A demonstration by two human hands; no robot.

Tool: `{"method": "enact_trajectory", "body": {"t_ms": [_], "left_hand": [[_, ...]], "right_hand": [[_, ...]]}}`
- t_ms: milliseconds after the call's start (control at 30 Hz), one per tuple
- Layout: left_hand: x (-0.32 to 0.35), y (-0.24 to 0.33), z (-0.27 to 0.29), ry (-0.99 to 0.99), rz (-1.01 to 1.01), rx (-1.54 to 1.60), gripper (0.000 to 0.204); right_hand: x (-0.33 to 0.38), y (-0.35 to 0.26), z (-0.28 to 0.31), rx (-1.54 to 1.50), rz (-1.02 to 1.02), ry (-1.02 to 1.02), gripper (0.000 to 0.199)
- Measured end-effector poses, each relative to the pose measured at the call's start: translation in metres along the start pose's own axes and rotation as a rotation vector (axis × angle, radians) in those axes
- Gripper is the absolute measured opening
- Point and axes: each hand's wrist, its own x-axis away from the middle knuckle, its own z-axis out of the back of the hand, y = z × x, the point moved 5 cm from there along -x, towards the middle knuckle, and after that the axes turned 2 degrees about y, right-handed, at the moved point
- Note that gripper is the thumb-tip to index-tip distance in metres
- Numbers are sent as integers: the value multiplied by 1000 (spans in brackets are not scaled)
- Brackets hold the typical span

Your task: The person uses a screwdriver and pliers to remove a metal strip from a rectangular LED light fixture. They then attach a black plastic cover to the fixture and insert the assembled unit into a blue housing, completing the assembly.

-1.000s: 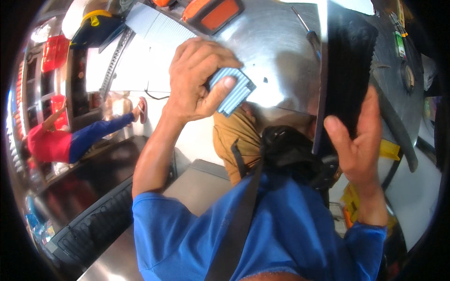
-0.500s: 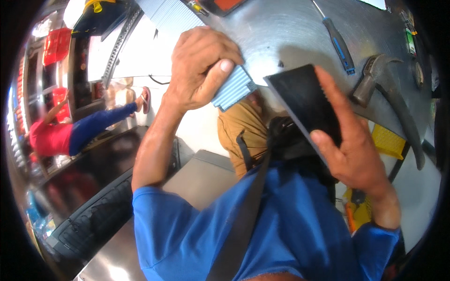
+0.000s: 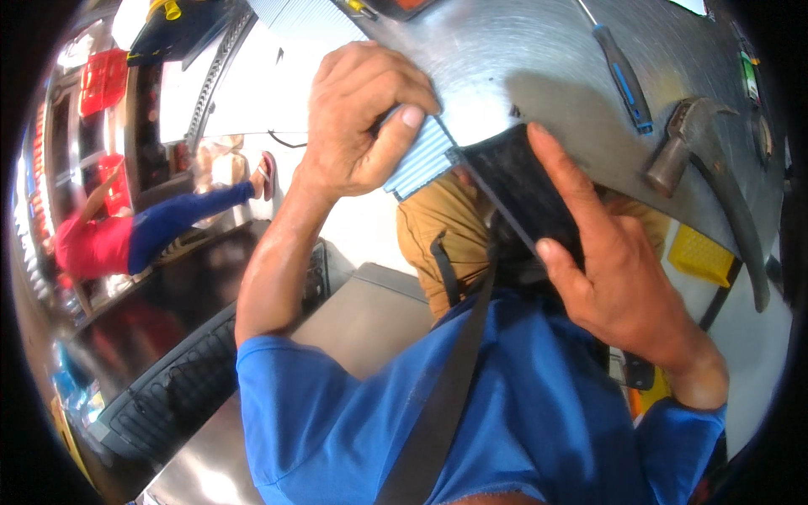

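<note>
My left hand (image 3: 362, 118) is closed around a ribbed, silvery metal piece (image 3: 421, 160), its thumb lying along the ridges. The other end of this piece is hidden under the fingers. In my right hand (image 3: 619, 261) is a flat black rectangular piece (image 3: 530, 194) with a thin, lighter edge, gripped between thumb and fingers. A corner of the black piece meets the notched end of the ribbed piece; whether they are joined cannot be made out. Both are held above my lap, by the metal table's front edge.
On the metal table (image 3: 471, 59) lie a screwdriver (image 3: 623, 76) and a claw hammer (image 3: 711, 160), right of my hands. A larger ribbed sheet (image 3: 307, 25) is at the far left. A yellow perforated tray (image 3: 700, 257) sits at the right. Another person (image 3: 126, 231) stands at the left.
My right hand has brought the black piece leftward, up against the end of the ribbed piece. My left hand has hardly moved. The view has shifted slightly.
</note>
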Motion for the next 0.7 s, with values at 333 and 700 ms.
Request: {"method": "enact_trajectory", "body": {"t_ms": [333, 700], "left_hand": [[0, 0, -1, 13, 23, -9, 24], [-1, -1, -2, 36, 10, -2, 24]], "right_hand": [[1, -12, 2, -17, -75, -10, 85], [2, -6, 7, -92, 5, 69, 84]]}}
